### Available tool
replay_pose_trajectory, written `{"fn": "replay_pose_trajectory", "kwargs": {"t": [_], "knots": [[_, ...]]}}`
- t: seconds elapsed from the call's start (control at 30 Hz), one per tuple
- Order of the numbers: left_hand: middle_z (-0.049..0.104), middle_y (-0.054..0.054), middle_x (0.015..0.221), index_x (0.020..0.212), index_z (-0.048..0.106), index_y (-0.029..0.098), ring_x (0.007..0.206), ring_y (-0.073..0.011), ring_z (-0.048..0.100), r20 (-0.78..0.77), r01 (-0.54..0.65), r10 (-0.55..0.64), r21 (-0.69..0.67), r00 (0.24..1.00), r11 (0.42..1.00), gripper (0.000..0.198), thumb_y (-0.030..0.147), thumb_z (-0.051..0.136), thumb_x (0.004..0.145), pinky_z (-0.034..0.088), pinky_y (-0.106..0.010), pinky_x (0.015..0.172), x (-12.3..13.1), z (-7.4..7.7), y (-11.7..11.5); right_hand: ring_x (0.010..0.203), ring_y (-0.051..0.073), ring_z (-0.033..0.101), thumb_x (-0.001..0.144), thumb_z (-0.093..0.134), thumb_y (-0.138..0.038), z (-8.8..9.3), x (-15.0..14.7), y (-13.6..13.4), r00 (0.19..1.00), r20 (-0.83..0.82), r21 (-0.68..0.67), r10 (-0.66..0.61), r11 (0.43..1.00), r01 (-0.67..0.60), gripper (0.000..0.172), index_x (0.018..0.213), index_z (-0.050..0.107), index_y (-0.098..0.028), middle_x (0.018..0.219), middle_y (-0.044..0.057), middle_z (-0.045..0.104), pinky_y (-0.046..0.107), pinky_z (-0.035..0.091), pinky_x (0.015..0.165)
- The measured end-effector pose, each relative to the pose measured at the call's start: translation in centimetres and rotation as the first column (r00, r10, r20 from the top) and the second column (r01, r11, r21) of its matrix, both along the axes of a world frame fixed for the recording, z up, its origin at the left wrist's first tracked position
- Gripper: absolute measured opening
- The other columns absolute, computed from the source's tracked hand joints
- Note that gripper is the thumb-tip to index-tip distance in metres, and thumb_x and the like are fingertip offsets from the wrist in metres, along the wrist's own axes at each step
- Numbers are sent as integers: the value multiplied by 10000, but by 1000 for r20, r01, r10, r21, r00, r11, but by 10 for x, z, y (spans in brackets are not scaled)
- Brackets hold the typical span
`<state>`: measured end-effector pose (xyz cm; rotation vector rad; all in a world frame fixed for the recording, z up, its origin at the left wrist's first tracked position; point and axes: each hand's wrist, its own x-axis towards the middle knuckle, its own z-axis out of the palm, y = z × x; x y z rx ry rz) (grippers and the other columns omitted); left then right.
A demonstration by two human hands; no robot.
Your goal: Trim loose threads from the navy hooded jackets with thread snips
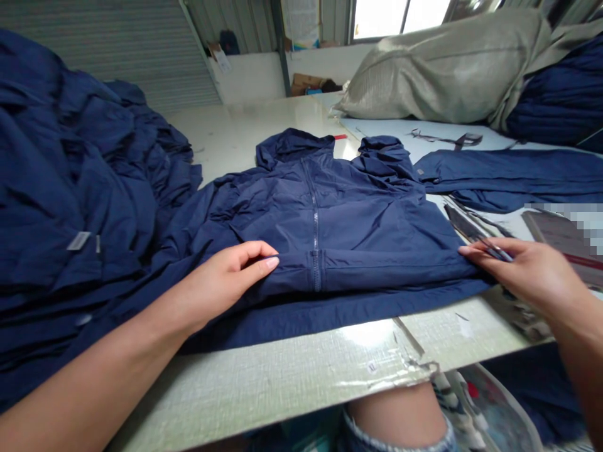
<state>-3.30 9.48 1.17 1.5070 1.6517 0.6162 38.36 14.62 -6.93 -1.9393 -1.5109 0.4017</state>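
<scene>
A navy blue zip-front jacket lies spread on the table, its hood at the far end and its hem towards me. Thumb and fingers of my left hand pinch the front hem, left of the zipper. At the right end of that hem, my right hand pinches the fabric between its fingertips. Slim metal thread snips also sit in my right hand, partly hidden by the fingers. The front hem is lifted a little, and the back hem shows below it.
A tall heap of navy garments rises at the left. Another folded navy garment lies at the right. Behind it rests a big beige sack. The table has a torn front edge; a bin with scraps stands below.
</scene>
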Motion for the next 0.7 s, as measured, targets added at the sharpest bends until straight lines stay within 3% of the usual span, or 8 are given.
{"fn": "replay_pose_trajectory", "kwargs": {"t": [0.1, 0.2, 0.3, 0.37, 0.43, 0.5, 0.57, 0.7], "knots": [[706, 12, 843, 902, 690, 220, 786, -180, 621, -12, 64, -64, 59, 998, 996, 283, 485, 622, 825, 486, -290, 755, 8, -2, -3, 735, 244, 654, 712, 747, -416, 5, -9, -4, 956, 290, -88, 56, 996, -32, 198, 798, 769, -239, 819, 65, 740, 325, 421, 627], [750, 6, 1001, 982, 743, 249, 959, -206, 646, 1, 119, -120, 117, 993, 986, 274, 456, 661, 821, 469, -287, 890, 14, -5, -7, 747, 227, 641, 770, 658, -415, 12, -16, -12, 854, 507, 23, 118, 988, -150, 224, 846, 745, -222, 898, 53, 703, 310, 426, 601], [758, 7, 945, 916, 773, 249, 925, -205, 655, 2, 125, -126, 163, 992, 979, 236, 439, 655, 839, 469, -277, 874, 20, -7, -12, 714, 209, 616, 816, 619, -423, 27, -29, -26, 808, 585, 158, 69, 968, -196, 250, 902, 731, -217, 932, 57, 676, 306, 404, 547], [757, 9, 918, 921, 775, 245, 874, -196, 653, 56, 92, -102, 165, 993, 982, 225, 421, 660, 840, 470, -277, 847, 24, -9, -16, 684, 197, 602, 833, 635, -478, 40, -48, -39, 848, 520, 236, 96, 939, -252, 292, 917, 727, -214, 918, 59, 674, 301, 400, 532], [759, 12, 919, 988, 765, 248, 847, -188, 651, 184, 36, -57, 113, 981, 993, 241, 409, 672, 834, 473, -275, 829, 29, -12, -20, 742, 198, 620, 876, 608, -532, 51, -74, -53, 890, 356, 275, 285, 878, -391, 346, 935, 720, -210, 907, 63, 674, 299, 443, 593], [763, 16, 928, 1050, 750, 253, 842, -182, 650, 317, -16, 5, 31, 948, 999, 282, 406, 693, 820, 476, -269, 818, 32, -17, -24, 813, 187, 632, 932, 564, -502, 57, -105, -66, 827, 148, 273, 542, 782, -561, 323, 998, 703, -219, 920, 58, 668, 286, 482, 681], [763, 14, 924, 1043, 752, 245, 863, -180, 646, 390, -46, 55, -31, 919, 998, 286, 404, 710, 809, 471, -262, 828, 33, -21, -26, 833, 164, 625, 988, 503, -428, 58, -134, -75, 725, 9, 255, 688, 700, -667, 281, 1058, 681, -222, 925, 48, 652, 264, 490, 713], [759, 7, 945, 958, 770, 222, 938, -178, 624, 452, -34, 53, -50, 890, 998, 214, 368, 706, 816, 431, -258, 906, 31, -27, -30, 870, 143, 623, 1008, 489, -323, 48, -175, -78, 654, -63, 264, 754, 644, -717, 289, 1199, 659, -186, 988, 58, 631, 251, 495, 768]]}}
